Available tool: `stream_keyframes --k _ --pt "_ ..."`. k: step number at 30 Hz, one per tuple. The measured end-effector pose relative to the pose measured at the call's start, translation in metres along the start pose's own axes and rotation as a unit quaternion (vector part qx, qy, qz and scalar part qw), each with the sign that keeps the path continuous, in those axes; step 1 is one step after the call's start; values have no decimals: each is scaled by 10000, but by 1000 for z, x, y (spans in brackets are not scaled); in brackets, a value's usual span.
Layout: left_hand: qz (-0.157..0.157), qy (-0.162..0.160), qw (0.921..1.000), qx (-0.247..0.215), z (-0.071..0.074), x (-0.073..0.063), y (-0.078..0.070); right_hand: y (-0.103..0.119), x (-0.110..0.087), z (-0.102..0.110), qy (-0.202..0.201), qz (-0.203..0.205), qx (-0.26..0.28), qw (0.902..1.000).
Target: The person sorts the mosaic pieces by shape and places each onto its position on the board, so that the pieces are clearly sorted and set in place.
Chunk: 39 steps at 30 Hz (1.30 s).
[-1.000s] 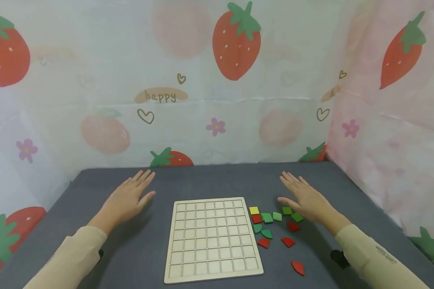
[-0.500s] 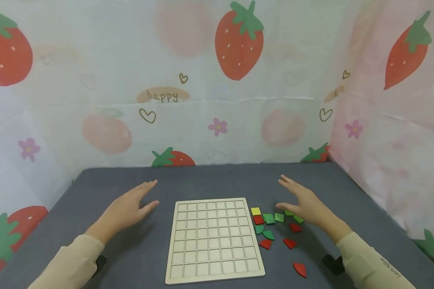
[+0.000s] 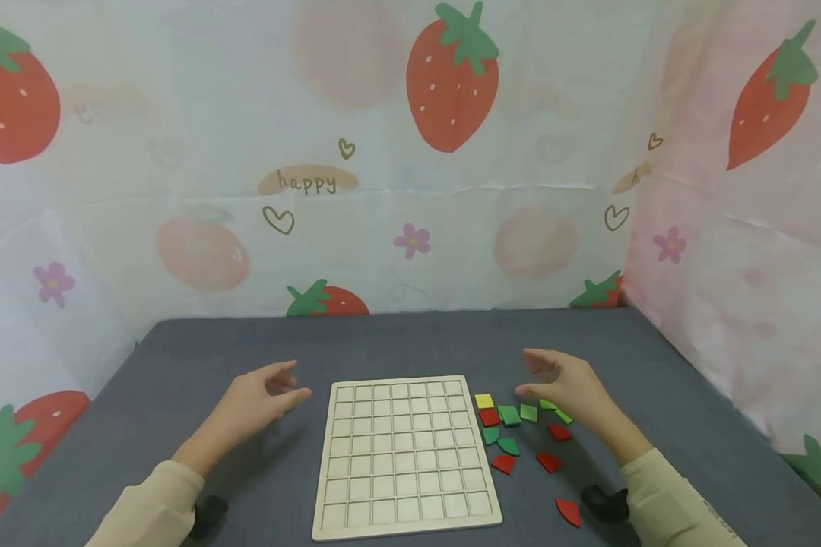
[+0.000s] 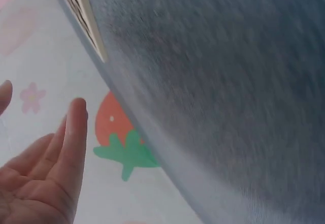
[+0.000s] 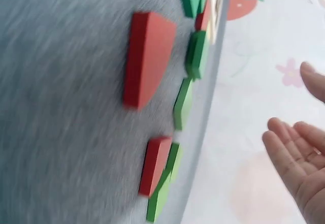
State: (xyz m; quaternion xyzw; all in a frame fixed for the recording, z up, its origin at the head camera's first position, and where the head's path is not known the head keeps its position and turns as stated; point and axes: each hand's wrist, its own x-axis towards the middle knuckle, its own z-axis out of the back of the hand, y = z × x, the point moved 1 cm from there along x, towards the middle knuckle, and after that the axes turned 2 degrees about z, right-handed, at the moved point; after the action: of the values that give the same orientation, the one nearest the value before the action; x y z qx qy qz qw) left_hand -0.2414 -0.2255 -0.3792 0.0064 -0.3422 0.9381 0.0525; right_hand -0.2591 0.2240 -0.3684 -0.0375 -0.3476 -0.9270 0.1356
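On the dark gray table (image 3: 410,346), a pale flat board (image 3: 404,461) full of little squares lies between the person's two hands. Just to its right sit small loose pieces: a yellow square (image 3: 484,401), some green squares (image 3: 529,413) and red fan-shaped pieces (image 3: 568,512). The left hand (image 3: 253,395) is up in the air beside the board, and the right hand (image 3: 571,384) is up near the green squares; both have loose, bent fingers with nothing in them. The board looks like thin wood, so it should be stiff and light, best held by its edges. The pieces look hard and light too, good to pinch by their sides, and not easy to break. The table top looks a bit fuzzy, so they may not slide much. Strawberry sheets (image 3: 356,251) hang all around.
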Motion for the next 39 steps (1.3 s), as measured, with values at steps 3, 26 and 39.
stream_keyframes --k 3,26,39 --pt "336 118 9986 -391 -4 1 0 -1 2 -3 54 -359 177 9992" --pt "1337 679 9628 -2247 -36 -3 -8 -13 10 -20 460 -1685 898 9805" --pt "1573 861 9573 -2267 -41 -4 -10 -20 12 -26 641 -1695 1053 9778"
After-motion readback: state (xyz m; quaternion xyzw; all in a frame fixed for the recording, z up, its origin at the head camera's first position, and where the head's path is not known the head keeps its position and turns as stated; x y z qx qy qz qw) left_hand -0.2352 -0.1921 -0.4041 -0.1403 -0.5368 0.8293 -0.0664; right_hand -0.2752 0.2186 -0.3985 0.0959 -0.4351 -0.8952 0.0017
